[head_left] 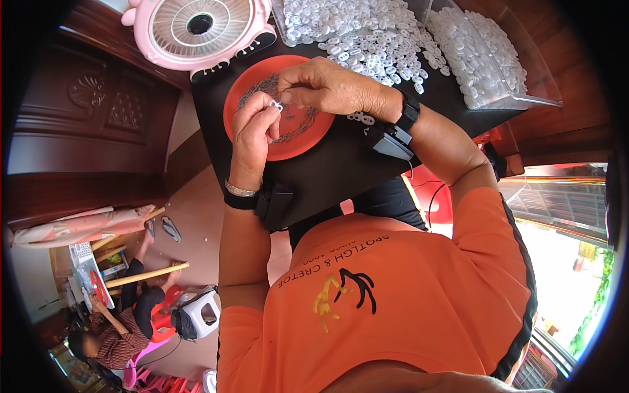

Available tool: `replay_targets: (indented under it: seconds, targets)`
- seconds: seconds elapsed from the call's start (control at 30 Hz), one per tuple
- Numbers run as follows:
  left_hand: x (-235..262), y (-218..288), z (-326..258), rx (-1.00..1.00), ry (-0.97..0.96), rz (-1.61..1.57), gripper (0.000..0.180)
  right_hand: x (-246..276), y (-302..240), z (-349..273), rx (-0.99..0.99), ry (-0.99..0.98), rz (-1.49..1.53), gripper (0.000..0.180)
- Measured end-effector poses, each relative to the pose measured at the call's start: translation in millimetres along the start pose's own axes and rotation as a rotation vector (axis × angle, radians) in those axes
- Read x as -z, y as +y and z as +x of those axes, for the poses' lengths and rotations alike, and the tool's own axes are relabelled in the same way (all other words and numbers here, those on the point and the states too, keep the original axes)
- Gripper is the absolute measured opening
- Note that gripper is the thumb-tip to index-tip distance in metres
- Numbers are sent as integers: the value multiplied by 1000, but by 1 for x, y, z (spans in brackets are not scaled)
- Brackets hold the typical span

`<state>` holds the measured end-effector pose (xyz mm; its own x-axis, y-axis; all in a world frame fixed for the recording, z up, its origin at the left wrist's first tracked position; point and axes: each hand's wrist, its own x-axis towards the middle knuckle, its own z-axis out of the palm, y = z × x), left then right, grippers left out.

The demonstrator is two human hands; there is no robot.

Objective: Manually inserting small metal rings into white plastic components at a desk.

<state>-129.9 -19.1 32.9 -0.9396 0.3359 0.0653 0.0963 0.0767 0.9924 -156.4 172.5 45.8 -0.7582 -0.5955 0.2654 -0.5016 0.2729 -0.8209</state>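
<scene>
Over a red round plate (301, 141) on a black table (341, 170), both my hands meet. My left hand (254, 131) pinches a small white plastic ring (276, 105) between thumb and fingertips. My right hand (331, 85) comes in from the right, its fingertips closed on the same small piece beside the left fingers. Thin dark wire-like parts (304, 124) lie in a loop on the plate under the hands. Each wrist carries a black strapped device; the left wrist also has a metal bracelet.
A heap of small white plastic rings (373, 39) covers the table's far side, and a clear tray (481, 56) at the right holds more. A pink fan (196, 29) stands at the far left. Another person (124, 327) sits on the floor at lower left among stools.
</scene>
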Motion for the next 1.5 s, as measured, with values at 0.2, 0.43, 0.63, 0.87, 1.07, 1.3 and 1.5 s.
replay_targets:
  seconds: [0.2,0.43,0.63,0.87,1.07,1.3,1.5]
  targets:
    - [1,-1,0,2,-30,-75,17,0,-1,0,6,-11,15,13]
    - [0,-1,0,-4,-58,-26,17,1,-2,-1,5,-7,19,13]
    - [-1,-3,-1,-23,-45,-54,17,2,-3,-1,12,-24,14,13]
    - [0,-3,0,-17,-45,-34,17,3,-3,-2,5,-41,10,13]
    - [0,-3,-1,-17,-50,-44,16,3,-2,-2,-1,-33,11,13]
    - [0,-2,-1,-9,-63,-67,16,4,-5,-2,-21,-46,46,13]
    - [0,-3,-1,-19,-60,-39,16,4,-6,-2,-40,-50,96,13]
